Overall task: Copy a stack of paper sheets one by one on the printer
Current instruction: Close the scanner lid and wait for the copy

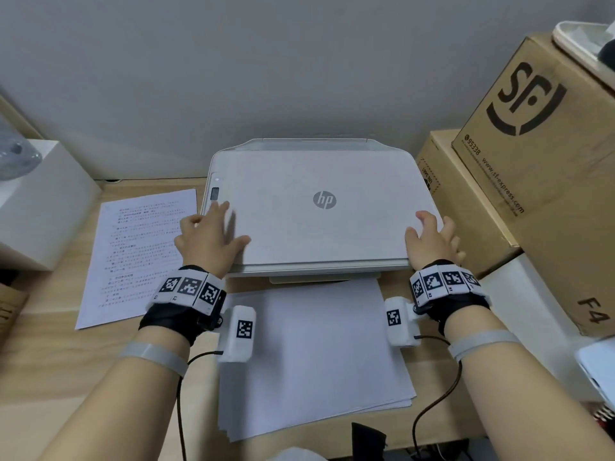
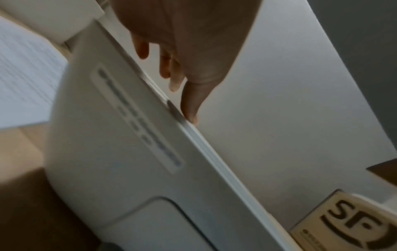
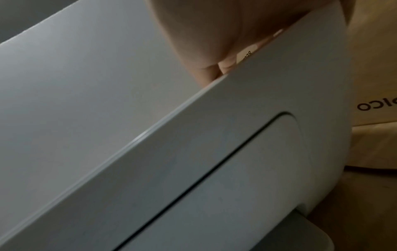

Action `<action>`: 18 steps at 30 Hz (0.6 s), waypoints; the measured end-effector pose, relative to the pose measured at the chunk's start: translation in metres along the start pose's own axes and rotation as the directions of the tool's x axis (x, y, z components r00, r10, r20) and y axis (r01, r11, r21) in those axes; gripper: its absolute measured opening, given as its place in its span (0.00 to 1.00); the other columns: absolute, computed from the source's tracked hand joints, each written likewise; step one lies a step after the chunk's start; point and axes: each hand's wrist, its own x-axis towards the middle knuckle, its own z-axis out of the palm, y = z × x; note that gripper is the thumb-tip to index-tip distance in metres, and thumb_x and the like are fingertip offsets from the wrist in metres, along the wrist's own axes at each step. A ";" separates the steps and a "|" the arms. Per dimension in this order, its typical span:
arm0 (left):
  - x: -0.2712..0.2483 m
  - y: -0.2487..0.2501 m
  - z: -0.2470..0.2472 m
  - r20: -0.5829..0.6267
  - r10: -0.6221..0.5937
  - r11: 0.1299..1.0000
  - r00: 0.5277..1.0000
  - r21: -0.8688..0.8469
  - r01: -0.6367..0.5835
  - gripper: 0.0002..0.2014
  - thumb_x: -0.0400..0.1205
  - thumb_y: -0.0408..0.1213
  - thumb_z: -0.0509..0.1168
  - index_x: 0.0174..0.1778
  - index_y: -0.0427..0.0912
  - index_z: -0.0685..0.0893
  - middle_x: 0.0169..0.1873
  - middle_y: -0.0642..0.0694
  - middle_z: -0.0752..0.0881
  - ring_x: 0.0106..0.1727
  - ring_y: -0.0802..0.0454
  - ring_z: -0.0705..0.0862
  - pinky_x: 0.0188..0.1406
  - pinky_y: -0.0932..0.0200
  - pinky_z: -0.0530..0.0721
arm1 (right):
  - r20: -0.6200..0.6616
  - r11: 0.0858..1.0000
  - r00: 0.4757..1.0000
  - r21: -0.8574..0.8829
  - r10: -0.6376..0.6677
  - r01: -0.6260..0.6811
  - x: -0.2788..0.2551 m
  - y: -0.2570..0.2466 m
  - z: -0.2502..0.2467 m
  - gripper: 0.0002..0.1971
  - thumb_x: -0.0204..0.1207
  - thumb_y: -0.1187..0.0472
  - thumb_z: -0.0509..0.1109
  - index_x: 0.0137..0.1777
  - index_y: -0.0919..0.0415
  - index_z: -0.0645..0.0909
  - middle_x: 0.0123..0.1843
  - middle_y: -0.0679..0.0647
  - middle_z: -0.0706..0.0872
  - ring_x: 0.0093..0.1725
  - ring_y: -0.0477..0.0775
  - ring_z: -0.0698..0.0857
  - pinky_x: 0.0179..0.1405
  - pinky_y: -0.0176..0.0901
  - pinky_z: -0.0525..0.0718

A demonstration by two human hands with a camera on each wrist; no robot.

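Observation:
A white HP printer [image 1: 319,207] stands at the middle of the wooden desk with its lid down flat. My left hand [image 1: 216,227] rests on the lid's front left part, fingers spread and straight, beside the control strip [image 1: 215,194]. My right hand [image 1: 432,237] lies on the lid's front right corner, its outer fingers over the side edge. A stack of blank sheets [image 1: 312,354] lies in front of the printer. A printed sheet [image 1: 139,254] lies to the printer's left. The left wrist view shows my left hand [image 2: 182,51] over the lid [image 2: 279,101]. In the right wrist view, my right hand [image 3: 225,34] is at the printer's [image 3: 214,152] edge.
Brown cardboard boxes [image 1: 539,128] are stacked close against the printer's right side. A white box [image 1: 43,201] stands at the left, and a white box [image 1: 519,304] sits under the right stack. A grey wall rises just behind the printer.

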 end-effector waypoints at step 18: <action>0.034 -0.033 -0.014 0.000 0.026 0.953 1.000 0.303 -0.025 0.20 0.86 0.36 0.55 0.73 0.55 0.75 0.70 0.45 0.76 0.68 0.38 0.72 0.62 0.44 0.72 | -0.059 0.977 0.996 -0.206 -0.068 0.054 0.007 0.002 0.010 0.24 0.84 0.43 0.47 0.79 0.43 0.57 0.79 0.60 0.58 0.71 0.65 0.66 0.69 0.60 0.63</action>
